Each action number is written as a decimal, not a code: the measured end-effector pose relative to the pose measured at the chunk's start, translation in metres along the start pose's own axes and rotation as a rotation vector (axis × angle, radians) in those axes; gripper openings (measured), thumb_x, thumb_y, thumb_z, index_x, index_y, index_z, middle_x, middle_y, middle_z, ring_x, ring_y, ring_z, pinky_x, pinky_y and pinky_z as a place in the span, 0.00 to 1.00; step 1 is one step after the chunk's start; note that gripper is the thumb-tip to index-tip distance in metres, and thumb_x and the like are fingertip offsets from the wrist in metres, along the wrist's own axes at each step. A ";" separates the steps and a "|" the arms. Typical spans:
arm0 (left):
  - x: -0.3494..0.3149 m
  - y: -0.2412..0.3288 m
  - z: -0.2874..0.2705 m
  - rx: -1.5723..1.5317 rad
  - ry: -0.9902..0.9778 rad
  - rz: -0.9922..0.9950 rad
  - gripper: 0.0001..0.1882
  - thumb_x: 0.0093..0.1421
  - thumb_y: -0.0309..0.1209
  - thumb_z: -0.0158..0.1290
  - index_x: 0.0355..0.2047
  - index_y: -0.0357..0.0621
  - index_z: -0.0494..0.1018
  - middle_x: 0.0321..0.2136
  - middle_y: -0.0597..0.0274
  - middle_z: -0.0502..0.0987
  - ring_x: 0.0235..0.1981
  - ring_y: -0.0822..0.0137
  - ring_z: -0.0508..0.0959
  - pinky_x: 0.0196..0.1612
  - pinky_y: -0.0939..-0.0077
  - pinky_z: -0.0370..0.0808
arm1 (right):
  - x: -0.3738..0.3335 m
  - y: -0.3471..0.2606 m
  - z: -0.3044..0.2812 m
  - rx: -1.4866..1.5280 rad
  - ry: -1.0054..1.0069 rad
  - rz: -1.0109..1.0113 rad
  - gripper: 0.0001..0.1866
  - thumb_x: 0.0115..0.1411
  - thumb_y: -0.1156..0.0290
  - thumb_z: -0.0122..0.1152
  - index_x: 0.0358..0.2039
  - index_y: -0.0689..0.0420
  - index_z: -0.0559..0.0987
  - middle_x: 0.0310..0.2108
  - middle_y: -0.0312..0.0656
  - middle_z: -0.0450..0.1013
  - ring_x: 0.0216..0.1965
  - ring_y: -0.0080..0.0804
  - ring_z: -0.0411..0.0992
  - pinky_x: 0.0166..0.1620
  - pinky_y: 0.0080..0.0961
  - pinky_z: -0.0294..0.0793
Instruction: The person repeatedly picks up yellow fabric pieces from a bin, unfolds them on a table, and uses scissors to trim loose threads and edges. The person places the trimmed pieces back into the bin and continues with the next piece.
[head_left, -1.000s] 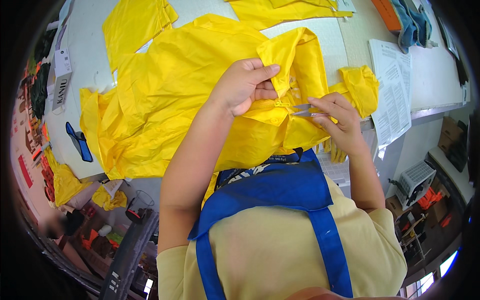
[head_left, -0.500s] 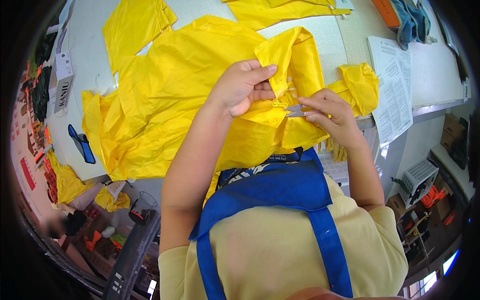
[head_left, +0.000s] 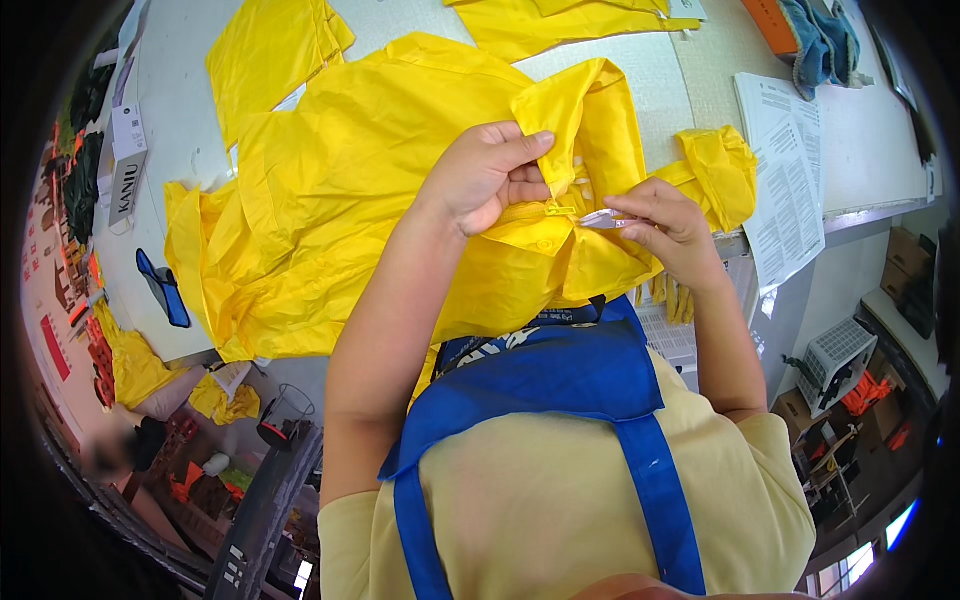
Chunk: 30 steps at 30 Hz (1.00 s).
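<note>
Had yellow garment [head_left: 380,140] spread on white table [head_left: 660,90], flap [head_left: 558,108] thumb-pinched in left hand [head_left: 488,175]. Pinched snips [head_left: 602,219] in right hand [head_left: 676,226], blades near zipper [head_left: 560,210]; saw no finished cut.

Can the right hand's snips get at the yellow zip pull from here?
Probably yes: the right hand holds the snips beside the zip pull, nothing visible between, and the left hand grips yellow fabric on the far side.

Handles of snips [head_left: 602,219] hidden in right hand [head_left: 668,228], yellow garment [head_left: 350,190] partly covered by left hand [head_left: 487,175], far yellow cloth [head_left: 560,30] cut off at top, print on papers [head_left: 775,150] too small from where I stand
</note>
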<state>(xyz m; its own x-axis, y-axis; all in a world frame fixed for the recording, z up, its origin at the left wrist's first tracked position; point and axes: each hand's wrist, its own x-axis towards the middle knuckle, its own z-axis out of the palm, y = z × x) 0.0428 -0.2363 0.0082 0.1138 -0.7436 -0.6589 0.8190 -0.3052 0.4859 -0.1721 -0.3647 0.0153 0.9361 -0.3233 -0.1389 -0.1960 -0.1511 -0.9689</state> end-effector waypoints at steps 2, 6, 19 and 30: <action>0.000 0.000 0.000 -0.001 0.003 -0.001 0.10 0.59 0.31 0.55 0.26 0.39 0.68 0.25 0.59 0.75 0.24 0.68 0.79 0.29 0.79 0.80 | 0.001 -0.003 0.000 -0.008 -0.007 0.009 0.19 0.49 0.79 0.63 0.44 0.56 0.79 0.30 0.36 0.72 0.33 0.25 0.68 0.37 0.18 0.68; -0.001 0.000 0.000 0.005 -0.003 0.005 0.10 0.59 0.31 0.55 0.25 0.39 0.68 0.24 0.59 0.75 0.23 0.70 0.79 0.28 0.80 0.79 | 0.002 -0.002 0.001 -0.034 -0.034 -0.007 0.18 0.50 0.79 0.63 0.44 0.56 0.79 0.30 0.37 0.72 0.33 0.25 0.68 0.37 0.18 0.68; 0.006 -0.009 0.011 0.154 0.094 0.068 0.09 0.60 0.32 0.52 0.35 0.37 0.72 0.30 0.60 0.77 0.29 0.71 0.78 0.32 0.80 0.78 | 0.054 0.077 -0.059 -0.549 0.637 0.217 0.16 0.58 0.68 0.58 0.47 0.55 0.76 0.32 0.40 0.71 0.33 0.29 0.69 0.40 0.21 0.68; 0.007 -0.015 0.015 0.255 0.156 0.224 0.09 0.60 0.29 0.51 0.37 0.35 0.71 0.32 0.60 0.74 0.30 0.71 0.76 0.34 0.80 0.77 | -0.041 0.087 -0.071 -0.930 0.567 0.355 0.13 0.48 0.71 0.64 0.35 0.60 0.74 0.31 0.46 0.71 0.33 0.38 0.72 0.35 0.31 0.71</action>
<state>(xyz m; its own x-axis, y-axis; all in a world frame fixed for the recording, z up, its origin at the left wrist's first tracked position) 0.0229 -0.2457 0.0045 0.3749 -0.7153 -0.5897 0.5999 -0.2978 0.7426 -0.2480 -0.4305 -0.0485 0.5643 -0.8249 -0.0337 -0.7842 -0.5227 -0.3344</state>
